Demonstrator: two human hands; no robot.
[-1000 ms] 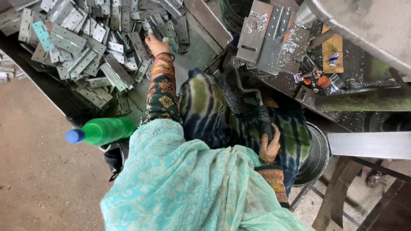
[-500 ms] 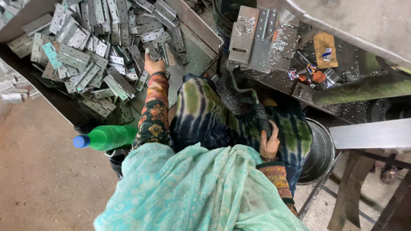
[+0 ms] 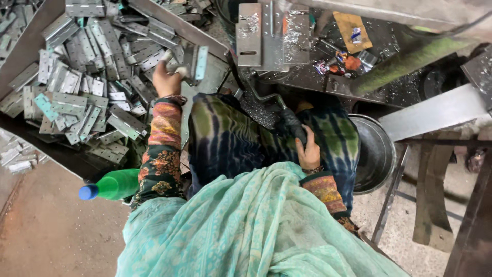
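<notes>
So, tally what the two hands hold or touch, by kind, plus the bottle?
Metal hinge plates in left hand: 1
Black lever handles under right hand: 1
Green plastic bottles with blue cap: 1
Total: 3

The person wears a thin sea-green scarf (image 3: 246, 231) with a faint pattern, draped over the chest. Behind the fingers (image 3: 163, 65) of the left hand, a thin bangle sits on the wrist, then a long sleeve (image 3: 161, 154) with orange, yellow and dark floral print. The right sleeve has the same print. The lap is covered by green and navy tie-dye cloth (image 3: 225, 138).
</notes>
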